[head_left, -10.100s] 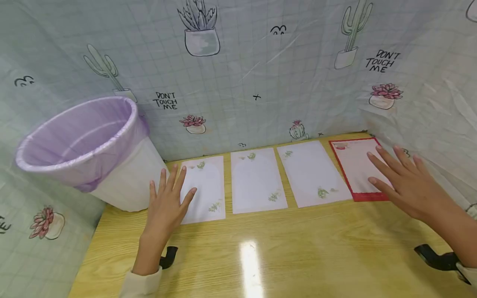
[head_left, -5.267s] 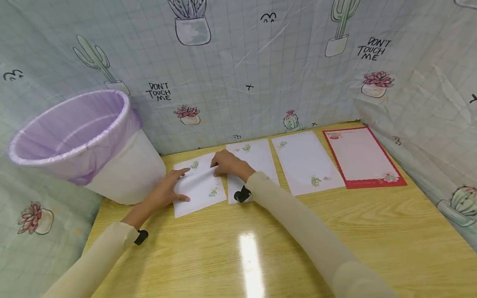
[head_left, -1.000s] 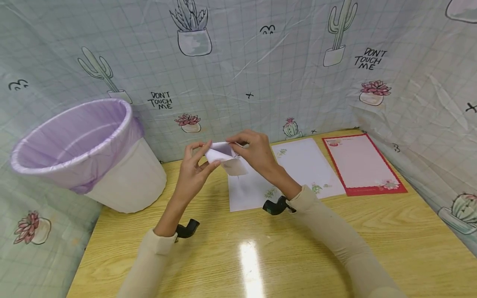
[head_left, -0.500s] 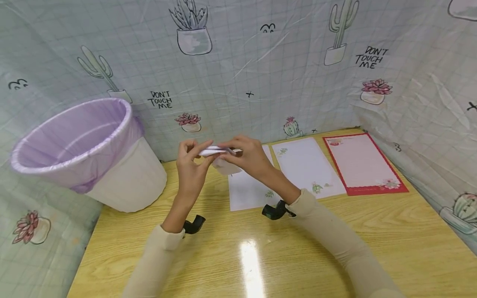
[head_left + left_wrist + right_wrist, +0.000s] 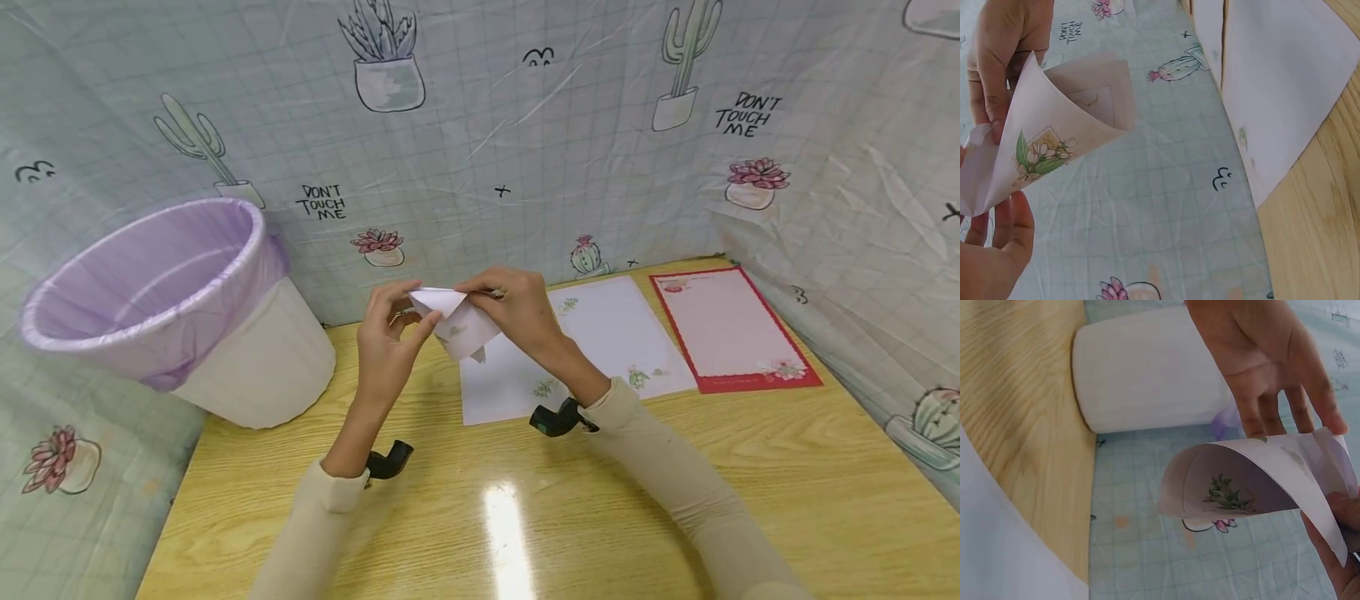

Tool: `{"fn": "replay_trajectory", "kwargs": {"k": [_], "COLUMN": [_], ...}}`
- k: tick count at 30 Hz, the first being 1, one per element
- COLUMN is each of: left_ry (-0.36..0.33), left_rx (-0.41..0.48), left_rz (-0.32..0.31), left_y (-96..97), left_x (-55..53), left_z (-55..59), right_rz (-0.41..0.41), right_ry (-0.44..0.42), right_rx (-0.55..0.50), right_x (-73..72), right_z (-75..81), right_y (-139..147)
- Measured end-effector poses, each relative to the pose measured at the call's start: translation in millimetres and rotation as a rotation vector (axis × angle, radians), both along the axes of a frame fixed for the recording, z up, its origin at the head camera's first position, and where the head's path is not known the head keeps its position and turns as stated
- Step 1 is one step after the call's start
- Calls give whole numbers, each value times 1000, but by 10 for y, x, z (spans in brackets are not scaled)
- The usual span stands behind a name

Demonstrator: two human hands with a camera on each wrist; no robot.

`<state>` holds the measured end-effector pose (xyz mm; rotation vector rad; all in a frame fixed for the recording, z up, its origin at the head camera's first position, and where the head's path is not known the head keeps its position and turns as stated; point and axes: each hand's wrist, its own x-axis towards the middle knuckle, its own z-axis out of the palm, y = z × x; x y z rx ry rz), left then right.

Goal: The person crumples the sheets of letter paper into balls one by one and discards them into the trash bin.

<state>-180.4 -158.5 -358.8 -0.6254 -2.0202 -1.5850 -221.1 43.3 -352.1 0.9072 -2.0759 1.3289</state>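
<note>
In the head view a sheet of printed letter paper is held up above the table, folded and curled over on itself. My left hand pinches its top left part between thumb and fingers. My right hand pinches the top right corner. Seen from the left wrist, the paper forms a cone shape with a flower print outside, its wide mouth toward the table. The right wrist view shows green leaves printed inside the paper. Both hands stay apart from the tabletop.
A white bin with a purple liner stands at the left. Two white printed sheets, the nearer one partly behind my hands and another sheet, lie beside a red-bordered sheet. A patterned cloth hangs behind.
The leftmost sheet, flat under my hands about five seconds ago, is now lifted and folded. Since half a second ago my hands have turned it so its folded face shows.
</note>
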Motion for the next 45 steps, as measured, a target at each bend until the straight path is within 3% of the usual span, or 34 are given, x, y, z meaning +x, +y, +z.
{"fn": "replay_trajectory", "kwargs": {"k": [6,14,22,26,32,45], "left_ry": [-30,-16,-10,19,86,240], "left_rx": [90,98,182,191,167,177], "left_rz": [68,138,151,154,150,192], "left_y": [5,52,69,83,142,292], "left_x": [37,23,-9,-21,-24,-57], "left_z": [48,78,86,80,51,-16], "right_rz": [-6,-27,76,79,-10,-65], "right_ry": [-3,-41,-160,-193,-193,-123], "right_rx": [1,-42,-66,-75,-87,-99], "right_x": [7,25,40,28,20,28], "right_z": [28,8,-20,-28,-26,-19], "right_y": [17,-3,-32,-43,-46,12]}}
